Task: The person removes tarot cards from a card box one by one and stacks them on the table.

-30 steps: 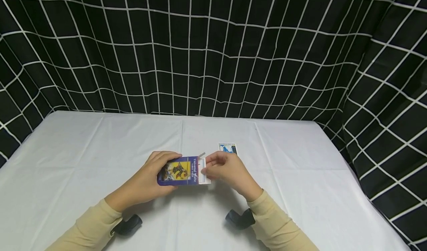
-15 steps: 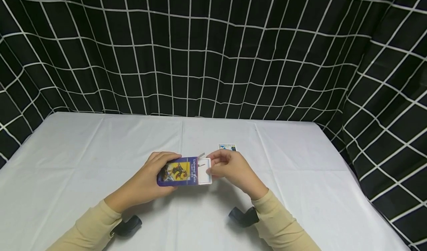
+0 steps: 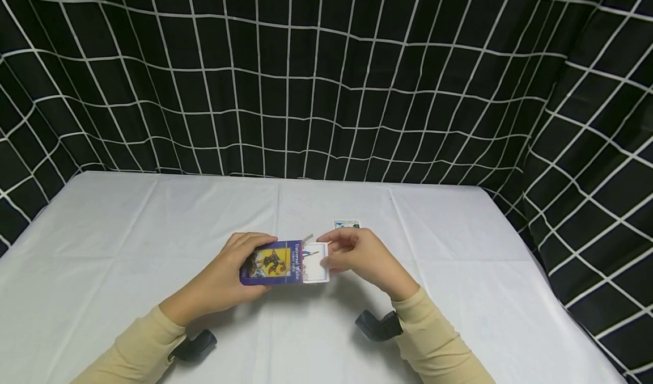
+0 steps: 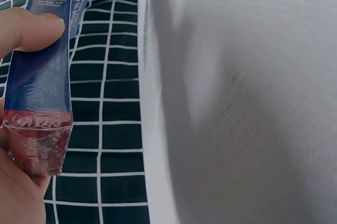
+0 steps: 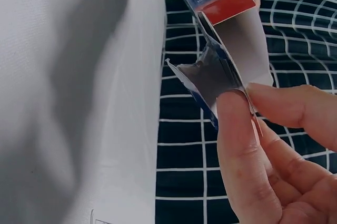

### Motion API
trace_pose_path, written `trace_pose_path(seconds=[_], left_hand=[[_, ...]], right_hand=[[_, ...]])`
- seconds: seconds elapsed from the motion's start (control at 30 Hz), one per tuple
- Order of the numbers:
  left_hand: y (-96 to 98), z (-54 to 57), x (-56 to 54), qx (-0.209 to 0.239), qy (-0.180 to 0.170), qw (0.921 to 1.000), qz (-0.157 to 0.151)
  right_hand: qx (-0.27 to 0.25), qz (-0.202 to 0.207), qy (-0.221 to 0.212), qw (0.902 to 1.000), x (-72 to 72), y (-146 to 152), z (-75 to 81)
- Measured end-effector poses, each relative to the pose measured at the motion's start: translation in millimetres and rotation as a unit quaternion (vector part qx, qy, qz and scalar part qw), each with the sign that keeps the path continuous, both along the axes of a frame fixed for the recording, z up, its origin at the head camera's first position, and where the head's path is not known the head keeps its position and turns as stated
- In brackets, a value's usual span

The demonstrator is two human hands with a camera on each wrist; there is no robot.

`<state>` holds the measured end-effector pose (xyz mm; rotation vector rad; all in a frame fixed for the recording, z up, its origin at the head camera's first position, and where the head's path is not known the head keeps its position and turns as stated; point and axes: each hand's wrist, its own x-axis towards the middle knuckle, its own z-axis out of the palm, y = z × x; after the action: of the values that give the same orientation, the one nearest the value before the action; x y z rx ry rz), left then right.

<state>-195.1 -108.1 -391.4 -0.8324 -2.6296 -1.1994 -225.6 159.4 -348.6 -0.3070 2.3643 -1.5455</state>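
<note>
My left hand (image 3: 219, 279) grips a purple tarot card box (image 3: 270, 262) from behind its left end, fingers on the far side and thumb on the near one. The box lies sideways above the table, printed front up, its open end facing right. A white-bordered tarot card (image 3: 314, 263) sticks partway out of that end. My right hand (image 3: 369, 259) pinches the card's right edge between thumb and fingers. In the left wrist view, the left thumb (image 4: 39, 30) presses on the box's blue narrow side. The right wrist view shows the box's torn flap (image 5: 202, 74) beside the right fingers.
Another tarot card (image 3: 347, 224) lies face up on the white tablecloth (image 3: 178, 219), just beyond my right hand, which hides part of it. Behind the table hangs a black cloth (image 3: 275, 89) with a white grid. A dark wrist mount (image 3: 377, 325) protrudes below each forearm.
My right hand has moved right, drawing the tarot card further out of the box. More of the card's face now shows. The left hand and box stay nearly still.
</note>
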Motion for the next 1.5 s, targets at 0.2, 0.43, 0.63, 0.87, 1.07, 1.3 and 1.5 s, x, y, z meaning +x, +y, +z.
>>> trace_pose_path(seconds=[0.2, 0.43, 0.63, 0.87, 1.07, 1.3, 1.5], left_hand=[[-0.6, 0.5, -0.2, 0.0, 0.001, 1.0, 0.0], [-0.3, 0.5, -0.9, -0.002, 0.004, 1.0, -0.001], [-0.2, 1.1, -1.2, -0.002, 0.004, 1.0, -0.001], [-1.2, 0.6, -1.4, -0.003, -0.001, 1.0, 0.001], [-0.4, -2.3, -0.4, -0.004, 0.001, 1.0, 0.002], [0.7, -3.4, 0.7, -0.006, 0.001, 1.0, 0.004], [-0.6, -1.7, 0.1, -0.006, 0.001, 1.0, 0.004]], right_hand=[[-0.004, 0.003, 0.007, 1.0, -2.6, -0.7, -0.7], [0.003, -0.008, 0.015, 0.9999, -3.4, 0.3, 0.6], [0.008, -0.011, 0.021, 0.9997, -5.6, 5.1, 3.5], [0.016, -0.013, 0.027, 0.9994, -7.9, 11.2, 5.6], [0.017, -0.017, 0.021, 0.9995, -6.5, 16.2, 7.1], [0.023, -0.014, 0.021, 0.9994, -7.0, 22.2, 7.6], [0.04, -0.004, 0.024, 0.9989, -11.6, 26.7, 11.5]])
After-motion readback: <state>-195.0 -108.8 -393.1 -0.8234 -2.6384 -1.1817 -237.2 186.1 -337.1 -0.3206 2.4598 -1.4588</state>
